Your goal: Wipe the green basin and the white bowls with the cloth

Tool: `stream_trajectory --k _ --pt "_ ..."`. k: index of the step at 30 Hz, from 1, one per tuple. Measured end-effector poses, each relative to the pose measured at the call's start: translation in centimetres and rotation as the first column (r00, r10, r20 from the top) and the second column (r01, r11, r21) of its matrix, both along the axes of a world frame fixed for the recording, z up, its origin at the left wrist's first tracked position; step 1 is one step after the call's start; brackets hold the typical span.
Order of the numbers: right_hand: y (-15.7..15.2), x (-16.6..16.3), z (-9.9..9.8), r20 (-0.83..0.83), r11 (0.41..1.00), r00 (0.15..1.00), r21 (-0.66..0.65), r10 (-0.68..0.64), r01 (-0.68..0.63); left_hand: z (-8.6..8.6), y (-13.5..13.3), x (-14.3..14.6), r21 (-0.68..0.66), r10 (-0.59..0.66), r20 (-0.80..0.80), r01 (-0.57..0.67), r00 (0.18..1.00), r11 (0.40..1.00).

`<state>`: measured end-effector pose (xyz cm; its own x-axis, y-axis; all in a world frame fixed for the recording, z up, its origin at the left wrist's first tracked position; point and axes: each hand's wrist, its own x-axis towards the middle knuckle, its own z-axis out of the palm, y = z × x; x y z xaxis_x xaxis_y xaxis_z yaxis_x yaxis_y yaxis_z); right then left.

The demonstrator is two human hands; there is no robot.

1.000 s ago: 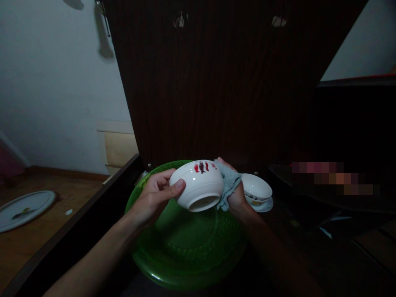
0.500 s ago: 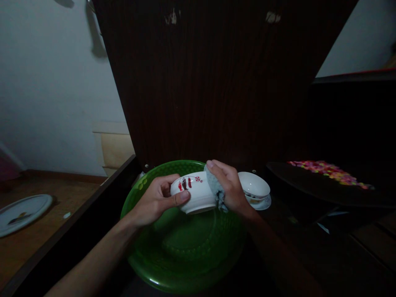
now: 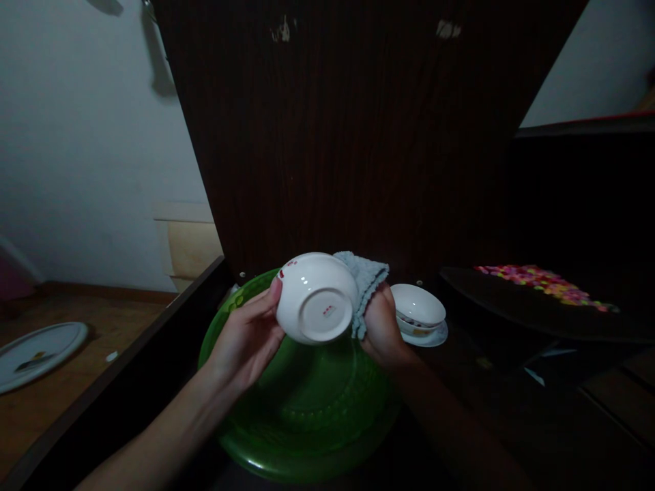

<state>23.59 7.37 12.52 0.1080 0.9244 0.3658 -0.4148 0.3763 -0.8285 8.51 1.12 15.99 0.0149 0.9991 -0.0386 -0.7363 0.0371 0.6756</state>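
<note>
A white bowl with small red marks on its side is tipped so that its underside and foot ring face me. My left hand grips its left edge, thumb on the outside. On the bowl's right side my right hand holds a grey-blue cloth against it; most of that hand's fingers are hidden behind the cloth and bowl. Beneath both hands stands a green basin, and the bowl is held above it.
Right of the basin, a stack of white bowls rests on a plate. Farther right are colourful small pieces on a dark surface. A dark wooden panel rises behind. A white oval lid-like object is at the left, over the floor.
The bowl has been tilted up, so its base now faces me instead of its patterned side. The cloth has spread out above my right hand, which has turned behind the bowl.
</note>
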Motion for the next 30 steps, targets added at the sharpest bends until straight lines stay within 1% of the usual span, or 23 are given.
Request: stream_trajectory --k 3,6,8,12,17,19,22,25,27,30 --pt "0.1 -0.6 -1.0 -0.019 0.999 0.999 -0.033 -0.036 0.036 0.8 -0.2 0.2 -0.099 0.096 0.024 -0.093 0.995 0.991" --pt "0.0 -0.7 -1.2 0.007 0.999 0.999 -0.034 -0.04 0.04 1.0 -0.1 0.2 -0.096 0.13 0.02 -0.127 0.991 0.987" --pt "0.0 -0.7 -1.0 0.033 0.999 0.999 -0.019 -0.026 0.027 0.7 0.1 0.1 -0.069 0.102 0.002 -0.102 0.995 0.992" --pt "0.2 -0.4 -0.5 0.055 0.999 0.998 0.015 0.036 -0.037 -0.2 0.1 0.0 0.014 0.007 -0.05 -0.007 0.999 1.0" --pt "0.5 -0.1 -0.3 0.062 0.993 0.994 0.071 0.09 -0.095 -0.1 -0.4 0.0 0.095 -0.011 -0.079 0.019 0.997 0.995" --pt "0.5 0.1 -0.3 0.107 0.988 0.988 0.095 0.108 -0.119 0.1 -0.6 -0.1 0.131 -0.02 -0.085 0.031 0.996 0.991" --pt "0.6 0.3 -0.2 0.215 0.985 0.969 0.097 0.12 -0.144 0.3 -0.8 -0.1 0.154 0.005 -0.077 0.007 0.997 0.988" --pt "0.7 0.6 -0.2 0.319 0.991 0.945 0.091 0.069 -0.103 0.3 -0.7 -0.1 0.123 0.037 -0.052 -0.031 0.998 0.992" --pt "0.7 0.7 -0.2 0.392 0.994 0.92 0.103 -0.003 -0.041 0.3 -0.6 0.0 0.09 0.058 -0.036 -0.054 0.998 0.994" --pt "0.2 0.9 0.0 0.511 0.986 0.848 0.154 -0.141 0.071 0.3 -0.5 0.1 0.061 0.094 -0.019 -0.093 0.995 0.994"
